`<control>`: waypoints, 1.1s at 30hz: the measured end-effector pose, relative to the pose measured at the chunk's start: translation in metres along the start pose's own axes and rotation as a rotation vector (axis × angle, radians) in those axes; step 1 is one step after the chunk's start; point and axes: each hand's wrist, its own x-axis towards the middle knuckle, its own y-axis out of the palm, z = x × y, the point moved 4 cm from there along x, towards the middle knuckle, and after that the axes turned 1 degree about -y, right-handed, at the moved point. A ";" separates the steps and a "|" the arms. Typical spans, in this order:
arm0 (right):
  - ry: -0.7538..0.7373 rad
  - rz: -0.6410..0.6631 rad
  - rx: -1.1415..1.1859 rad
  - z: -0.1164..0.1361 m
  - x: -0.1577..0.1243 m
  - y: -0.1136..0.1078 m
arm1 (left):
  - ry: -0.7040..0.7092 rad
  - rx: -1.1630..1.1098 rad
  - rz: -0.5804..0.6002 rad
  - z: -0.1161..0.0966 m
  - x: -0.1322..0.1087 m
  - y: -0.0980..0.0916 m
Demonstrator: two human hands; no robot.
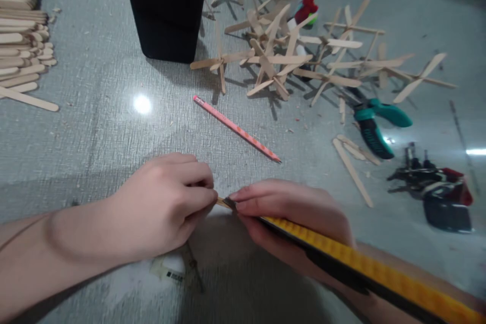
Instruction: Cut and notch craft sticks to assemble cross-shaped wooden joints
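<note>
A grey tabletop [94, 126] strewn with wood chips carries the work. A black container [167, 10] stands towards the far edge. To its right, a heap of crossed craft-stick pieces [273, 55] spreads towards the far right corner, with a small red and green item [307, 9] behind it. Plain sticks [21, 35] are stacked along the left edge.

At the near edge, the person's left hand [163, 202] is curled shut, its fingertips pinching a short stick piece [222, 203]. The right hand [292, 212] grips a yellow and black knife-like tool [364, 268], fingers laid along its length. The tool's dark tip meets the stick piece between the two hands.

Teal-handled pliers [374, 126] lie right of centre, with a dark bundle of metal parts [436, 192] nearer the right edge. A pink pencil [235, 129] lies slantwise in the middle, just beyond the hands. A few loose sticks [353, 167] rest beside the pliers.
</note>
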 end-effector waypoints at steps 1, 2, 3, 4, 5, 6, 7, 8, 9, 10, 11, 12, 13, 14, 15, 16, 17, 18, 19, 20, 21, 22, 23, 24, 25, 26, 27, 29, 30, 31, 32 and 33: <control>-0.005 0.010 -0.008 0.001 0.000 0.000 | -0.006 -0.008 -0.001 0.000 0.000 0.000; -0.009 0.021 -0.013 0.001 0.000 0.000 | -0.012 -0.010 0.000 0.000 0.000 0.001; -0.006 0.031 -0.015 0.001 -0.001 0.001 | -0.022 -0.011 0.001 0.000 -0.001 0.001; -0.002 0.040 -0.014 0.001 -0.001 0.001 | -0.035 -0.010 0.004 0.001 -0.001 0.001; 0.000 0.046 -0.013 0.000 -0.002 0.001 | -0.049 -0.010 0.006 0.001 -0.002 0.001; -0.003 0.046 -0.016 0.000 -0.002 0.002 | -0.065 -0.013 0.007 0.001 -0.002 0.001; -0.013 0.049 -0.019 0.000 -0.002 0.002 | -0.077 -0.020 0.007 0.001 -0.002 0.001; -0.028 0.057 -0.022 0.000 -0.002 0.002 | -0.087 -0.030 0.008 0.001 -0.001 0.001; -0.042 0.065 -0.024 0.000 -0.002 0.002 | -0.090 -0.042 0.006 0.001 -0.001 0.002; -0.048 0.074 -0.025 -0.001 -0.002 0.002 | -0.093 -0.052 0.008 0.001 0.000 0.002; -0.046 0.085 -0.026 -0.001 -0.002 0.002 | -0.093 -0.060 0.011 0.002 0.000 0.002; -0.040 0.092 -0.025 -0.001 -0.001 0.002 | -0.096 -0.063 0.014 0.002 0.001 0.003; -0.033 0.096 -0.024 -0.002 -0.001 0.001 | -0.101 -0.063 0.016 0.002 0.001 0.003; -0.028 0.096 -0.021 -0.002 -0.001 0.001 | -0.107 -0.059 0.019 0.003 0.001 0.003; -0.028 0.099 -0.017 -0.002 -0.001 0.001 | -0.108 -0.054 0.018 0.003 0.001 0.003; -0.028 0.102 -0.013 -0.003 -0.002 0.001 | -0.108 -0.051 0.016 0.003 0.000 0.003; -0.030 0.097 -0.007 -0.002 -0.002 0.001 | -0.103 -0.052 0.011 0.003 0.000 0.003; -0.026 0.091 0.000 -0.002 -0.003 0.002 | -0.101 -0.052 0.010 0.003 0.000 0.003; -0.018 0.086 0.012 -0.002 -0.003 0.003 | -0.100 -0.051 0.010 0.003 -0.001 0.003; -0.004 0.078 0.025 -0.002 -0.004 0.004 | -0.099 -0.051 0.012 0.003 -0.001 0.003; 0.013 0.076 0.039 -0.002 -0.004 0.004 | -0.102 -0.048 0.011 0.003 -0.001 0.003; 0.029 0.076 0.048 -0.001 -0.004 0.005 | -0.106 -0.045 0.011 0.003 -0.002 0.003; 0.039 0.081 0.051 -0.001 -0.004 0.005 | -0.107 -0.042 0.008 0.002 -0.002 0.003; 0.042 0.090 0.047 0.000 -0.004 0.006 | -0.108 -0.040 0.005 0.002 -0.002 0.003; 0.034 0.101 0.036 0.001 -0.003 0.006 | -0.108 -0.035 -0.001 0.001 -0.002 0.003; 0.021 0.112 0.021 0.002 -0.002 0.005 | -0.108 -0.026 -0.005 0.001 -0.002 0.003; 0.007 0.125 0.005 0.003 -0.001 0.004 | -0.105 -0.015 -0.009 0.000 -0.002 0.003; -0.012 0.152 -0.018 0.004 0.000 0.003 | -0.098 0.007 -0.019 0.000 -0.002 0.003; -0.015 0.159 -0.023 0.004 0.000 0.003 | -0.096 0.012 -0.023 0.000 -0.002 0.003; -0.016 0.162 -0.027 0.003 -0.001 0.002 | -0.097 0.011 -0.022 0.000 -0.002 0.003; -0.020 0.160 -0.028 0.002 -0.001 0.001 | -0.098 0.006 -0.021 0.000 -0.002 0.004; -0.022 0.150 -0.028 0.002 -0.002 0.001 | -0.101 0.000 -0.019 0.001 -0.002 0.004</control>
